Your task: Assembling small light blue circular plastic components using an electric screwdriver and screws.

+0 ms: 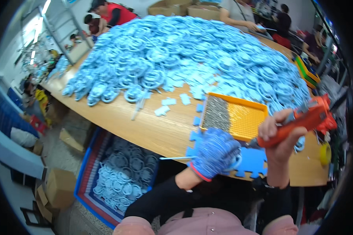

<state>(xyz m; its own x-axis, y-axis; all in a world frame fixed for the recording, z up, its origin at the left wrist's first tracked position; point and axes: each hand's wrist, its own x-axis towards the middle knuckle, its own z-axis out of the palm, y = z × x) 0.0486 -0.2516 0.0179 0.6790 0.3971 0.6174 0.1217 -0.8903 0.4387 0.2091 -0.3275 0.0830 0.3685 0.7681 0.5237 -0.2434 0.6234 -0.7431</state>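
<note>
My left hand, in a blue knit glove with a red cuff, is closed around a light blue plastic piece. A thin pale blue strip sticks out to the left of the glove. My bare right hand grips an orange cordless screwdriver, its dark tip pointing left toward the gloved hand; I cannot tell whether the tip touches the piece. Just beyond both hands lies a yellow tray, with grey screws heaped in its left part. Below the hands is a blue foam mat.
A large heap of light blue ring-shaped parts covers much of the wooden table. Small flat pieces lie in front of it. A blue-rimmed bin of parts stands below on the left. Yellow tape is at the right. Other people work beyond.
</note>
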